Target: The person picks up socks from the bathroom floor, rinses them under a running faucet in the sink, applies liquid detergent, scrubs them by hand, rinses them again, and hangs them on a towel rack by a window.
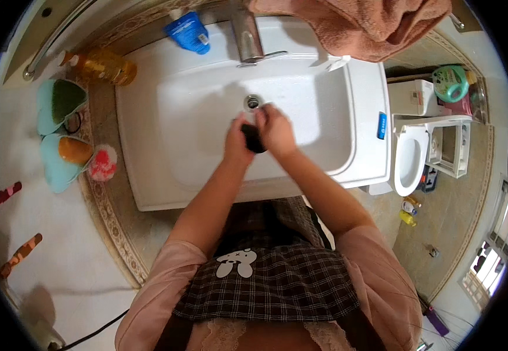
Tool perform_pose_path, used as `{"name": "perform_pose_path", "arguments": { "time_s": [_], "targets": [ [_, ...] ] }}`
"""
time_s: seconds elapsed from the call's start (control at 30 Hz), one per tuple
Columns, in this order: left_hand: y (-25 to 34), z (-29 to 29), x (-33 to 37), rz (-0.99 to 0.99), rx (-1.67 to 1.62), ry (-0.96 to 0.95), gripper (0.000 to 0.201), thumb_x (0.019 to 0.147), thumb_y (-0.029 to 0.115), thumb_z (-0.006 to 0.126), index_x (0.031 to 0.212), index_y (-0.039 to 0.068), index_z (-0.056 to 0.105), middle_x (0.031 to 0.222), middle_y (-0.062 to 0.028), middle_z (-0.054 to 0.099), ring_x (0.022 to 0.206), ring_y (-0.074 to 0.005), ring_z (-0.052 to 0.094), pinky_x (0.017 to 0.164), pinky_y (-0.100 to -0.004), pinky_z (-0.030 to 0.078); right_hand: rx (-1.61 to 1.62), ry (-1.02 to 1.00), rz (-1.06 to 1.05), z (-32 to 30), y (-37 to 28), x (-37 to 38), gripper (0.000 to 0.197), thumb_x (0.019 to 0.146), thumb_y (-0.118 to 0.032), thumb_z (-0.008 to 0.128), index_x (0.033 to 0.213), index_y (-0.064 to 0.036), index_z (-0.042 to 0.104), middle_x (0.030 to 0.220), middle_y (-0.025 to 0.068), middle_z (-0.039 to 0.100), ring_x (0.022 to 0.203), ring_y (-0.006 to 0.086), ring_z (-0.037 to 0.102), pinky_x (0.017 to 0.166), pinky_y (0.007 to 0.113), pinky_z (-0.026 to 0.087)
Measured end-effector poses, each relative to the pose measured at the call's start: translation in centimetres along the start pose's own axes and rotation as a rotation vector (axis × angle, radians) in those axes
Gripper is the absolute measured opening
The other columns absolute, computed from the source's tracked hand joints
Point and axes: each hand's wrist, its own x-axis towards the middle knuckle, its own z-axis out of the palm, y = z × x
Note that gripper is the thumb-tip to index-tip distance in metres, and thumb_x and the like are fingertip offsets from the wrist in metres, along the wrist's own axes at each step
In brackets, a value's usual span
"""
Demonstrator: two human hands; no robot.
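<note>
Over the white washbasin (315,146) both my hands meet around a small black oval object (254,138); its exact kind does not show. My left hand (239,142) is closed along its left side. From the right, my right hand (276,131) has its fingers curled over the upper part, slightly blurred. Just beyond my fingers lies the round metal drain (253,103). A metal faucet (247,35) stands at the far rim, and no water stream can be made out.
A blue squeeze pouch (189,33) and a brown towel (376,26) are at the basin's back. Left are an amber bottle (104,66) and light-blue holders (49,155). A small blue packet (382,125) lies on the right rim, beside a toilet (410,164).
</note>
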Motion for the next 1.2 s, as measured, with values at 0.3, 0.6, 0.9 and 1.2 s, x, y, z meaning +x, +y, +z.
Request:
{"name": "perform_pose_path", "arguments": {
  "time_s": [0.3,0.6,0.9,1.2],
  "targets": [
    [-0.3,2.3,-0.5,-0.023,0.066,0.136,0.015,0.082,0.020,0.055,0.076,0.007,0.056,0.074,-0.0043,0.058,0.074,-0.0204,0.057,0.066,-0.0344,0.049,0.004,0.094,-0.084,-0.9,1.0,1.6,0.026,0.085,-0.025,0.054,0.074,-0.0017,0.052,0.067,0.0205,0.057,0.061,0.0400,0.056,0.053,0.044,0.045],
    [0.8,2.5,-1.8,-0.148,0.094,0.006,0.018,0.084,0.026,0.050,0.088,0.010,0.055,0.089,-0.0058,0.059,0.085,-0.0194,0.057,0.076,-0.0354,0.047,0.061,-0.006,0.093,-1.6,3.6,3.1,0.040,0.088,-0.037,0.049,0.085,0.0022,0.056,0.067,0.0210,0.059,0.058,0.0372,0.057,0.057,0.042,0.046],
    [3.1,-2.2,-2.2,-0.167,0.214,-0.121,0.025,0.087,0.017,0.047,0.106,0.001,0.045,0.111,-0.0167,0.049,0.102,-0.0297,0.051,0.086,-0.0566,0.045,1.014,-0.373,0.508,-6.1,2.5,1.3,0.027,0.081,-0.003,0.057,0.108,-0.0004,0.051,0.091,0.0083,0.060,0.072,0.0168,0.060,0.047,0.026,0.049],
    [3.5,-2.9,1.2,-0.226,-0.111,-0.288,0.028,0.087,0.033,0.050,0.088,0.006,0.055,0.086,-0.0094,0.059,0.085,-0.0232,0.057,0.074,-0.0361,0.050,-0.051,-0.250,-0.515,-1.3,-4.3,-4.2,0.027,0.074,-0.014,0.063,0.094,0.0008,0.053,0.095,0.0189,0.055,0.087,0.0342,0.056,0.076,0.041,0.047]
  ]
}}
